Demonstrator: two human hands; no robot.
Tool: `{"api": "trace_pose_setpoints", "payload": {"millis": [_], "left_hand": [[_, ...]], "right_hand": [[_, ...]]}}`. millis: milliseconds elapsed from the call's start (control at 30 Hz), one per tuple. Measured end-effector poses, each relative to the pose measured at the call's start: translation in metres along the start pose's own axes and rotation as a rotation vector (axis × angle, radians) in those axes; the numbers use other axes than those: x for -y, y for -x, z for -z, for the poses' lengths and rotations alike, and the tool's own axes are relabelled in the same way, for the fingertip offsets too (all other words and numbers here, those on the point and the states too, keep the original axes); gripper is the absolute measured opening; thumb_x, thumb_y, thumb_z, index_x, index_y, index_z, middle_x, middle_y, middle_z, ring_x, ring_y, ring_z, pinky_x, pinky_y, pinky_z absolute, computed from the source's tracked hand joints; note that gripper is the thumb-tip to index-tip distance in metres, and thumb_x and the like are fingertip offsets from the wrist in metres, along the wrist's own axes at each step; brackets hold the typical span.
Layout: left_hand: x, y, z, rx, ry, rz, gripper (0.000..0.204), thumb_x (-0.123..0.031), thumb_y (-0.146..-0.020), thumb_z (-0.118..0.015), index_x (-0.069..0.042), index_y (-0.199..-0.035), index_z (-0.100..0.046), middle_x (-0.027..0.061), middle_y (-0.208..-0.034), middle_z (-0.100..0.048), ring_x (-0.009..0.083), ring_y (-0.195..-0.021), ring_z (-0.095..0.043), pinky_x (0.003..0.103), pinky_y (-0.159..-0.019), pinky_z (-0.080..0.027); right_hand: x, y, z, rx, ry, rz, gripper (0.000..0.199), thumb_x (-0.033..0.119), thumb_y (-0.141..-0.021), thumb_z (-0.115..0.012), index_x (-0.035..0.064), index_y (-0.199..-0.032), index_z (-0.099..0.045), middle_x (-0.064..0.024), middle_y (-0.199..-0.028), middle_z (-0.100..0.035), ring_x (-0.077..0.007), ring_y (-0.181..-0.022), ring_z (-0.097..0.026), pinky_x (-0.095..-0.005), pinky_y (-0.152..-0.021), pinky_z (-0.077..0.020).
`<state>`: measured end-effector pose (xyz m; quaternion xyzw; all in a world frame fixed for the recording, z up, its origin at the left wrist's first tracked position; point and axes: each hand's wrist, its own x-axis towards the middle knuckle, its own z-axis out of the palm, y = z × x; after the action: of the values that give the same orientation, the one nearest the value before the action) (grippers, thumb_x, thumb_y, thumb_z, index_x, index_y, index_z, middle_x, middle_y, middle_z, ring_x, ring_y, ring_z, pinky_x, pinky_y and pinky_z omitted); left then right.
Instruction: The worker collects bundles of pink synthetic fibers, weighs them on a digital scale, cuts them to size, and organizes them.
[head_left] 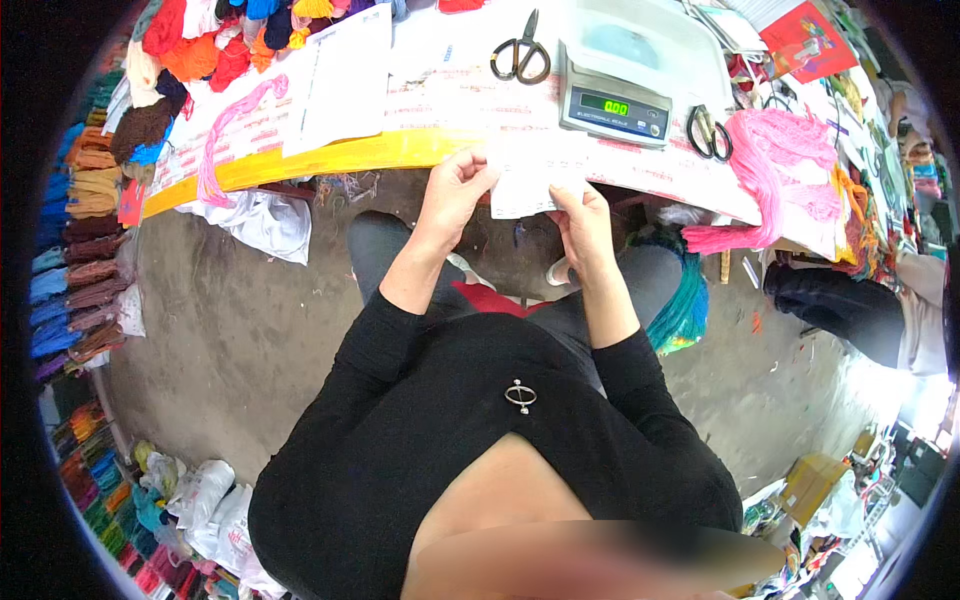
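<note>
Between my two hands a small white sheet of paper (pixel 523 186) is held at the near edge of the table. My left hand (pixel 458 197) pinches its left side between thumb and fingers. At the lower right corner my right hand (pixel 584 222) grips the paper with the thumb on top. Just beyond the paper stands an electronic scale (pixel 615 115) with a lit green display and a clear plastic tray (pixel 640 45) on top. Black-handled scissors (pixel 520 55) lie left of the scale, and a second pair of scissors (pixel 709 133) lies right of it.
Bundles of pink yarn (pixel 775 175) hang over the table edge at right, and a thin pink skein (pixel 225 135) lies at left. Yellow tape (pixel 300 158) runs along the table edge. Colourful yarn piles (pixel 210 45) fill the far left. Another person's dark-clothed leg (pixel 830 300) is at right.
</note>
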<state>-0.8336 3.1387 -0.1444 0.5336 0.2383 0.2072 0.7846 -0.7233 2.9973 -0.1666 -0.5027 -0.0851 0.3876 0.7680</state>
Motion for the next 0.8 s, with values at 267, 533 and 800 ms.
{"api": "trace_pose_setpoints", "payload": {"millis": [267,533,800], "left_hand": [[0.017,0.003,0.007,-0.060,0.030,0.055,0.014,-0.009,-0.086,-0.055,-0.001,-0.097,-0.059,-0.0001,-0.084,-0.061,0.0052,-0.074,-0.056,0.020,-0.066,-0.046],[0.011,0.014,0.004,0.048,0.046,0.182,0.058,-0.009,-0.089,-0.050,-0.014,-0.140,-0.022,0.0033,-0.104,-0.059,0.0089,-0.088,-0.057,0.022,-0.070,-0.048],[0.014,0.024,-0.003,0.176,0.120,0.177,0.056,-0.007,-0.089,-0.048,-0.011,-0.139,-0.024,0.0105,-0.125,-0.047,0.0142,-0.098,-0.056,0.026,-0.078,-0.048]], "right_hand": [[0.001,0.006,0.017,0.042,-0.224,-0.158,0.017,0.006,-0.083,-0.057,-0.0012,-0.099,-0.057,-0.0092,-0.094,-0.062,-0.0147,-0.079,-0.062,-0.0277,-0.070,-0.0524],[0.000,0.015,0.027,-0.024,-0.079,0.028,0.054,-0.003,-0.081,-0.055,0.0052,-0.130,-0.034,-0.0120,-0.098,-0.061,-0.0134,-0.078,-0.061,-0.0229,-0.065,-0.0522],[0.012,0.027,0.031,0.052,-0.015,0.065,0.071,-0.009,-0.080,-0.051,0.0108,-0.140,-0.019,-0.0139,-0.104,-0.058,-0.0158,-0.086,-0.059,-0.0283,-0.075,-0.0512]]}}
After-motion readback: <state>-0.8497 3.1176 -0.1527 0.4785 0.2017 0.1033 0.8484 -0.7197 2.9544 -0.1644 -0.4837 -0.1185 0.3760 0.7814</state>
